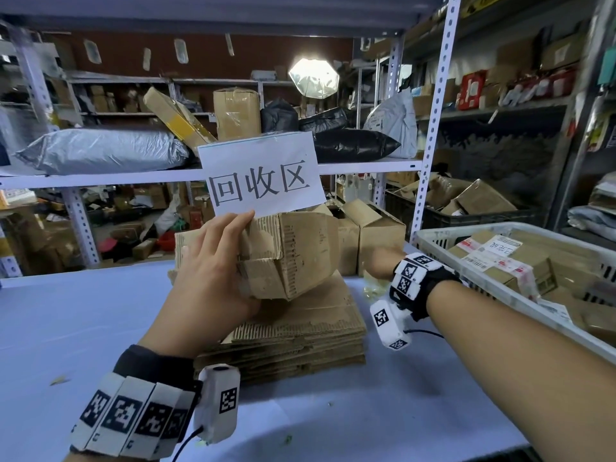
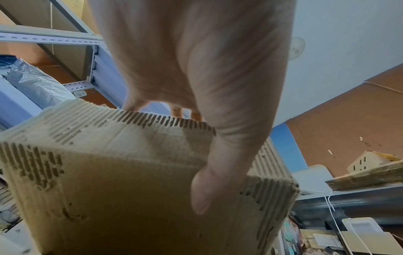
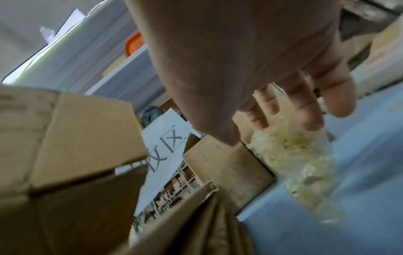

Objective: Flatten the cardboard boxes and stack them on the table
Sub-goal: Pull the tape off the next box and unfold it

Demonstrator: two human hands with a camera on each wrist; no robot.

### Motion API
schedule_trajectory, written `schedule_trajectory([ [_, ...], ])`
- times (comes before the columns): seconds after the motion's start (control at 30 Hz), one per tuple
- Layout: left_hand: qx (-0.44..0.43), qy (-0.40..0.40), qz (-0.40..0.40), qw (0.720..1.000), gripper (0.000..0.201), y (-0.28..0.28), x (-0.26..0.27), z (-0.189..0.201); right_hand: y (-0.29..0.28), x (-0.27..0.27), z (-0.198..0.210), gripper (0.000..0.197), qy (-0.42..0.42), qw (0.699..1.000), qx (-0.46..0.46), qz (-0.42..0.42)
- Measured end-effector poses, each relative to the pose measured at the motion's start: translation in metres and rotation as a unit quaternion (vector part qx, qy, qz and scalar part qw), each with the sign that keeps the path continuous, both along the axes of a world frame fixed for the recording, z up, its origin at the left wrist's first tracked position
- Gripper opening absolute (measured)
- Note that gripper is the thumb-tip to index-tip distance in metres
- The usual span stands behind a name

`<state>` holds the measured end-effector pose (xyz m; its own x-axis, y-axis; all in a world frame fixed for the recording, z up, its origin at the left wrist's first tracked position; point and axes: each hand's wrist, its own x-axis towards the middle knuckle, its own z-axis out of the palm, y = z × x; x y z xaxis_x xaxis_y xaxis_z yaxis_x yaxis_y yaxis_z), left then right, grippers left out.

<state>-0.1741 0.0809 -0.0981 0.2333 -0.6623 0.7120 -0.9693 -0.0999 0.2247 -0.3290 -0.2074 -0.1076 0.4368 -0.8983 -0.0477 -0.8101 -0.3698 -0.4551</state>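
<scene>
Blue worktop (image 1: 83,328) stood in a cluttered storeroom with shelves (image 1: 100,176), sign (image 1: 261,175) and basket (image 1: 443,236) at right. Left hand (image 1: 213,268) gripped a worn box (image 1: 296,255), held above the flat stack (image 1: 300,331) (thumb on the near face, per left wrist view). Right hand (image 1: 383,263) reached past it, fingers loose and spread, holding nothing. Only the right wrist view showed crumpled tape (image 3: 301,165) under its fingers (image 3: 309,110).

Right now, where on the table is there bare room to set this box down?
Bare blue table lies left of the flattened cardboard stack, and near its front edge. It is crowded right: white basket, crumpled tape wad, right hand. Upright boxes stand behind the stack.
</scene>
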Motion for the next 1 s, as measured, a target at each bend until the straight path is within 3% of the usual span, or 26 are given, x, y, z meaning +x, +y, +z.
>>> schedule_trajectory([
  [0.03, -0.001, -0.001, 0.0, 1.0, 0.129, 0.0, 0.001, -0.001, -0.001, -0.001, 0.002, 0.027, -0.01, 1.0, -0.005, 0.023],
  [0.23, -0.007, -0.005, 0.001, 1.0, 0.126, -0.001, 0.002, -0.003, -0.015, -0.017, -0.002, 0.023, -0.083, 0.995, 0.049, -0.032],
  [0.3, -0.007, -0.011, 0.004, 1.0, 0.125, -0.002, 0.001, -0.002, -0.016, -0.018, -0.003, 0.059, -0.079, 0.994, 0.069, -0.045],
  [0.37, -0.005, -0.014, 0.007, 1.0, 0.124, -0.003, 0.0, -0.002, -0.016, -0.017, -0.002, 0.089, -0.032, 0.997, 0.008, -0.068],
  [0.4, -0.004, -0.015, 0.008, 1.0, 0.124, -0.003, 0.0, -0.003, -0.015, -0.016, -0.002, 0.086, -0.01, 0.996, -0.041, -0.081],
  [0.5, -0.005, -0.017, 0.008, 1.0, 0.125, -0.004, 0.001, -0.003, -0.006, -0.016, 0.005, 0.046, 0.03, 0.987, -0.14, -0.079],
  [0.57, -0.006, -0.015, 0.007, 1.0, 0.126, -0.004, 0.002, -0.003, 0.0, -0.017, 0.01, 0.04, -0.003, 0.983, -0.179, -0.042],
  [0.63, -0.009, -0.008, 0.004, 1.0, 0.125, -0.004, 0.005, -0.002, 0.013, -0.013, 0.017, 0.05, -0.078, 0.972, -0.218, 0.032],
  [0.7, -0.01, 0.026, 0.0, 1.0, 0.125, -0.003, 0.009, 0.001, 0.035, -0.005, 0.028, 0.072, -0.142, 0.949, -0.23, 0.162],
  [0.8, -0.031, 0.086, -0.005, 0.996, 0.121, -0.001, 0.013, 0.009, 0.071, 0.007, 0.045, 0.11, -0.137, 0.903, -0.228, 0.337],
  [0.87, -0.047, 0.093, 0.002, 0.995, 0.121, 0.001, 0.015, 0.014, 0.093, 0.012, 0.056, 0.123, -0.143, 0.872, -0.256, 0.393],
  [1.0, -0.067, 0.078, 0.001, 0.995, 0.124, 0.002, 0.02, 0.018, 0.122, 0.014, 0.074, 0.127, -0.158, 0.83, -0.337, 0.416],
])
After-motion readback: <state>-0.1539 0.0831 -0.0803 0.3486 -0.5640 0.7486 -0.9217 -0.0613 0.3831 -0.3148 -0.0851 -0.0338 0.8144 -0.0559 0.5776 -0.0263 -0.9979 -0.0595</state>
